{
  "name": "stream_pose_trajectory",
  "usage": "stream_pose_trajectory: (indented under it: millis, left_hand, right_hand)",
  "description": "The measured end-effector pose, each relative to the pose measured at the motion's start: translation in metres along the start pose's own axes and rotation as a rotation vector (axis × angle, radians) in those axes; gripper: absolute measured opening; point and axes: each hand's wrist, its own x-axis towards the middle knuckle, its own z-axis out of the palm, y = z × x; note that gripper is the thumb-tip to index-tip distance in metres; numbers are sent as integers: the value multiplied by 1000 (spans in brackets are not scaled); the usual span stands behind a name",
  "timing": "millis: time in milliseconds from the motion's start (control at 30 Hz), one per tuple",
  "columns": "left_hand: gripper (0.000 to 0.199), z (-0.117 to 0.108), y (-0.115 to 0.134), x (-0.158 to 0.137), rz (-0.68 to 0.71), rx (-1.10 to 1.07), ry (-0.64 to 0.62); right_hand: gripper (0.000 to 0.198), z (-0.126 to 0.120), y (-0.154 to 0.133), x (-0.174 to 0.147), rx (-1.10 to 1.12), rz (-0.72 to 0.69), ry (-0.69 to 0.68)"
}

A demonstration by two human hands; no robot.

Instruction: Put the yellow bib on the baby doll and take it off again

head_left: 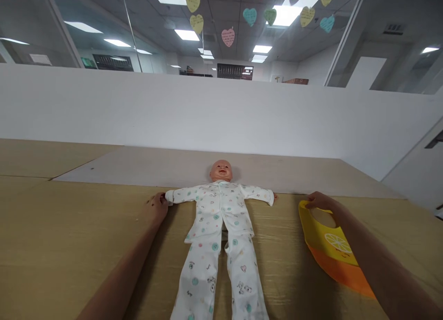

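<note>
A baby doll (221,209) lies on its back, head away from me, arms spread, in a white patterned top and trousers. My left hand (157,208) is closed at the end of the doll's left-side sleeve (171,196); the doll's hand there is hidden. The doll's other hand (275,196) pokes out of its cuff. On the right, my right hand (323,202) pinches the neck strap of a yellow and orange bib (320,234) with a citrus slice print. The bib hangs down at a slant, partly covered by my forearm.
The brown table surface (86,227) reaches around the doll, with a pale grey panel (155,165) behind it. Farther back stands a white wall (207,112) topped by glass with heart-shaped notes (228,37). A door (425,167) is at the far right.
</note>
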Motion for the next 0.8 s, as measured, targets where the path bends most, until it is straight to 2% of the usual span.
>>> stream_pose_trajectory:
  millis: [200,533,667,800]
  left_hand:
    - [38,3,-1,1,30,39,42]
    - [37,2,-2,-1,47,23,44]
    - [37,6,-4,1,56,17,76]
    - [39,10,-5,1,47,8,170]
  right_hand:
    - [29,7,-12,2,-52,-67,93]
    - [24,8,-17,0,-119,-62,98]
    - [17,5,-24,-10,-160,-66,154]
    - [7,-7,-32,-32,-164,-104,184]
